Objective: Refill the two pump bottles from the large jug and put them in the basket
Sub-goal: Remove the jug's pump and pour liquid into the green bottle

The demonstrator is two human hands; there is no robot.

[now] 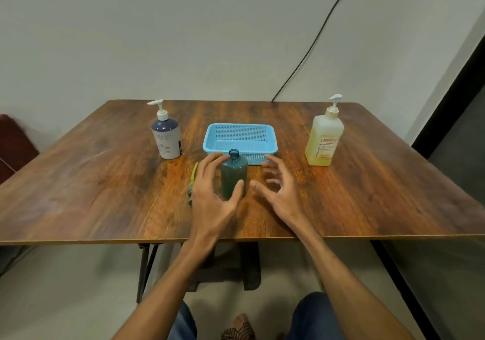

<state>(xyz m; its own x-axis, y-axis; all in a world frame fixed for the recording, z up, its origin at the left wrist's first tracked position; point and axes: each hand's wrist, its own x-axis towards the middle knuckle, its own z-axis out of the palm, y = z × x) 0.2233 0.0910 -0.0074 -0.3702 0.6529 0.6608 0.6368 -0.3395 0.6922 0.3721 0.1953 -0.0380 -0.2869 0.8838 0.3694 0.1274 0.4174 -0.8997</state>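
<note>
Head view looks down on a brown wooden worktop where a teal bottle stands upright near the front middle, its neck open with no pump on it. The left hand is released, fingers spread beside the bottle's left shoulder and thumb across its lower front; whether they touch it cannot be told. The right hand is also released and holds nothing, fingers spread and blurred, just right of the bottle and apart from it. A pump with a yellow-green tube lies flat on the worktop, just left of the left hand. Right behind the teal bottle sits a blue basket, perforated, with nothing in it. A white bottle with a dark top and its pump on stands upright to the basket's left. The jug, filled with yellowish liquid and topped with a pump, stands upright well to the right. A black cable runs down the wall behind.
</note>
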